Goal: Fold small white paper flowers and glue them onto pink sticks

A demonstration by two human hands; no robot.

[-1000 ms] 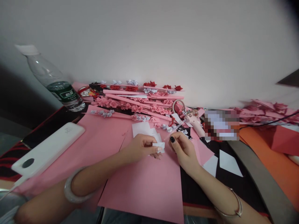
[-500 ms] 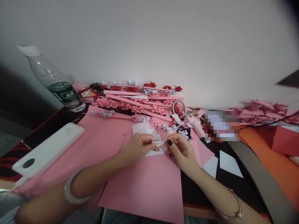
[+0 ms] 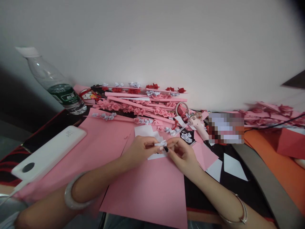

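Between my two hands is a small piece of folded white paper (image 3: 161,144), held just above the pink sheet. My left hand (image 3: 143,151) pinches it from the left, thumb and fingers closed. From the right, my right hand (image 3: 183,156) has its thumb and index fingertip closed at the paper's other end, close to the left thumb. The fingers partly hide its folds. Beneath and behind the hands lie white paper pieces (image 3: 143,130) on a large pink sheet (image 3: 147,190).
Behind are pink paper sticks (image 3: 126,94) with paper flowers, a tape roll (image 3: 181,108) and a pale glue gun (image 3: 199,126). A water bottle (image 3: 65,95) and white power bank (image 3: 51,151) stand left. White paper cutouts (image 3: 234,167) and orange paper (image 3: 274,156) lie right.
My right hand has moved slightly left, its thumb coming down onto the folded white paper. Folded points of the paper now show above the fingertips. My left hand has stayed nearly still.
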